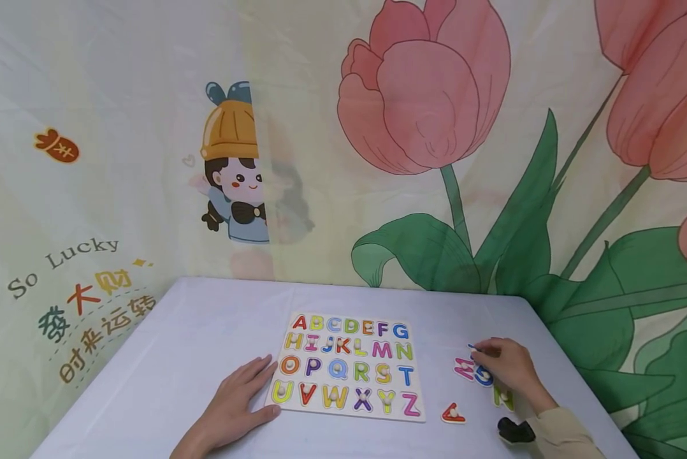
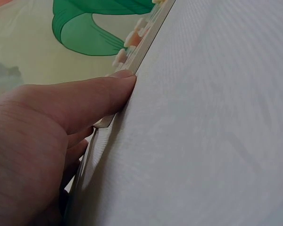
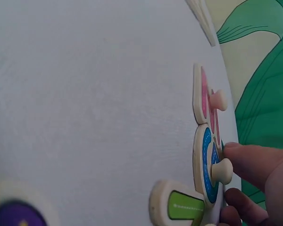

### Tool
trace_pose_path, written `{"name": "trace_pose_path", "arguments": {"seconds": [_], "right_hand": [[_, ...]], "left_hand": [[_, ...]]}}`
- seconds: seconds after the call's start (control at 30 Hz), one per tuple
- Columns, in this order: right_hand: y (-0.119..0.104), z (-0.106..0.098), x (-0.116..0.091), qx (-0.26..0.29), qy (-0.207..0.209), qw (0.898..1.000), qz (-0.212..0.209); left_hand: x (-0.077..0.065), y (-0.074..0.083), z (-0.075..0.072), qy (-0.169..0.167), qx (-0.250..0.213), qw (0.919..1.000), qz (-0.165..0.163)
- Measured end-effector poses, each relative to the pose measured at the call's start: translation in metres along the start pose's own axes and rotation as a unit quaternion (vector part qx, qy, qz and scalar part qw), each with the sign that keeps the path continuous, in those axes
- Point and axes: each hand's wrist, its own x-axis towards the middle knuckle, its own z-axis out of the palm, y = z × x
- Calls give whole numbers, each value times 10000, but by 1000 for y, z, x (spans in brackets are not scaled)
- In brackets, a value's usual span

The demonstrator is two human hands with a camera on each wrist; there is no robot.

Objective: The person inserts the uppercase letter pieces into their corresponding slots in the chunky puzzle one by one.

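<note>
A wooden alphabet puzzle board (image 1: pixel 346 414) lies on the white table. My left hand (image 1: pixel 231 401) lies at its left edge with fingers extended. In the left wrist view the thumb (image 2: pixel 99 96) touches the board's side. To the right of the board, my right hand (image 1: pixel 506 366) pinches a blue letter piece (image 1: pixel 474 348), mostly hidden by the fingers. Beneath and beside that hand lie a pink M piece (image 1: pixel 464 368), a blue round letter piece (image 3: pixel 207 165) with a pale knob, and a green letter piece (image 1: pixel 504 398).
A red letter piece (image 1: pixel 454 413) lies just right of the board's lower corner. In the right wrist view a purple piece (image 3: pixel 19 214) shows at the lower left. A black object (image 1: pixel 515 430) sits at the right wrist. Behind the table hangs a tulip-printed cloth (image 1: pixel 315 255).
</note>
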Motion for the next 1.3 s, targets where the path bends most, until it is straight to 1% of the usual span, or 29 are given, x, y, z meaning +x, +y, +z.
{"name": "trace_pose_path", "arguments": {"seconds": [0.17, 0.27, 0.37, 0.47, 0.6, 0.7, 0.8, 0.93, 1.1, 1.3], "right_hand": [[-1, 0, 0, -83, 80, 9999, -91], [-6, -3, -1, -103, 141, 9998, -121], [-17, -4, -3, -78, 142, 9996, -237], [-35, -2, -6, -19, 42, 9990, -436], [-61, 9, -15, 79, -167, 9973, -710], [-77, 19, -22, 176, -345, 9962, -777], [-88, 30, -28, 282, -528, 9947, -839], [-97, 41, -32, 364, -648, 9929, -924], [-106, 51, -35, 463, -714, 9928, -845], [-112, 59, -37, 354, -715, 9931, -864]], "left_hand": [[1, 1, 0, 15, -17, 10000, -29], [2, 1, 1, 5, -38, 10000, -56], [3, 0, 1, -13, -41, 10000, -58], [3, 0, 1, -1, -42, 10000, -52], [3, -1, 1, 7, -36, 10000, -72], [2, -1, 2, -21, -43, 9999, -108], [2, -1, 2, -38, -71, 9999, -126], [1, 0, 2, -8, -87, 9999, -84], [1, 0, 1, 1, -66, 9999, -80], [0, 1, 0, -47, 16, 10000, -50]]}}
